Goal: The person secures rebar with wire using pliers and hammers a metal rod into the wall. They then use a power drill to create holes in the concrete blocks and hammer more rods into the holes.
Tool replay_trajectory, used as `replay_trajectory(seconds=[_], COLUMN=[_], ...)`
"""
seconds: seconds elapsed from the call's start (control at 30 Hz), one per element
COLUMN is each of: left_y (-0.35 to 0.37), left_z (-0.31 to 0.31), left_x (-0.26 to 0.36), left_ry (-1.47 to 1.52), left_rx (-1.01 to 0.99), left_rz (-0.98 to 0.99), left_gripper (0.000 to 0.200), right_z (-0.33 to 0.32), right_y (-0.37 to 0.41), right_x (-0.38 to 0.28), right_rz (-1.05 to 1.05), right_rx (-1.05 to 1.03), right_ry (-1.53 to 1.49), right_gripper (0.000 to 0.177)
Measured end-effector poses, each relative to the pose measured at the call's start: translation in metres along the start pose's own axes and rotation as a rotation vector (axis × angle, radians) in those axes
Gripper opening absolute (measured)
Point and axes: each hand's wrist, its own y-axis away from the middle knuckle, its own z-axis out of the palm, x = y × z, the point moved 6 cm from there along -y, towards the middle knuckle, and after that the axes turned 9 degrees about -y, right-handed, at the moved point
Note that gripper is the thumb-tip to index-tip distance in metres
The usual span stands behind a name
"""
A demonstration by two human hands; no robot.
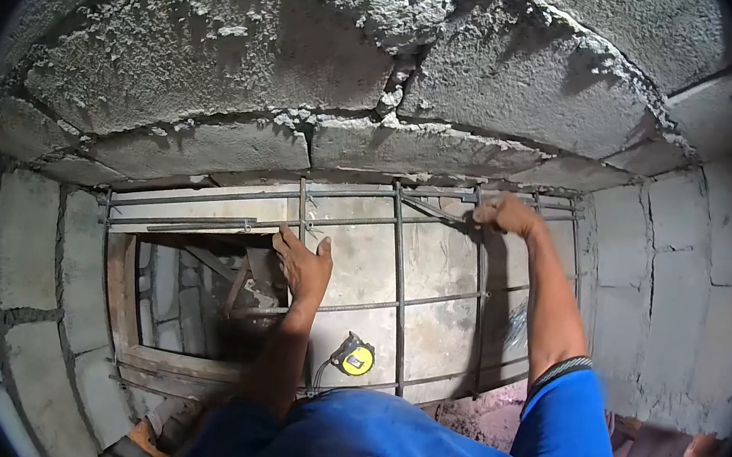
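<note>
Our blue shirt [416, 445] filled the bottom of the view, with a yellow tape measure [354, 357] just above it. Our right hand [504, 214] was clenched around the top bar of the rebar grid [398, 293], which stood against the block wall [678, 285]. Our left hand [302, 266] lay against the bars beside a wooden-framed opening [121, 284], fingers stretched upward. We could not tell whether it gripped.

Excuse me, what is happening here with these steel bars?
A person in a blue shirt works on a rebar grid set between block walls. The right hand grips a top bar; the left hand rests open on the grid beside a wooden frame. A tape measure sits below.
</note>
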Motion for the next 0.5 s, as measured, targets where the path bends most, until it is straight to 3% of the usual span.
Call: replay_trajectory(seconds=[0.1,0.17,0.2,0.27,0.37,0.47,0.5], left_y=[0.005,0.004,0.004,0.004,0.004,0.005,0.006], left_z=[-0.004,-0.006,-0.005,-0.001,0.0,-0.003,-0.003], left_x=[0.007,0.014,0.014,0.011,0.009,0.011,0.011], left_ry=[-0.077,-0.119,-0.122,-0.142,-0.138,-0.136,-0.137], left_rx=[-0.033,-0.056,-0.053,-0.03,0.008,-0.018,-0.021], left_rz=[-0.02,-0.012,-0.007,0.005,0.037,0.005,0.008], left_gripper=[0.097,0.1,0.1,0.1,0.1,0.1,0.1], right_z=[0.018,0.018,0.033,0.074,0.099,0.084,0.078], right_y=[-0.001,-0.019,-0.022,-0.019,-0.007,-0.016,-0.018], right_x=[0.014,0.0,-0.008,-0.026,-0.018,-0.029,-0.037], right_rz=[0.146,0.02,0.018,-0.018,-0.252,-0.175,-0.254], right_rx=[-0.048,-0.004,-0.001,0.087,0.362,0.194,0.17], right_ry=[-0.181,0.578,0.572,0.955,0.96,0.899,0.911], right_gripper=[0.028,0.025,0.025,0.019,0.013,0.015,0.018])
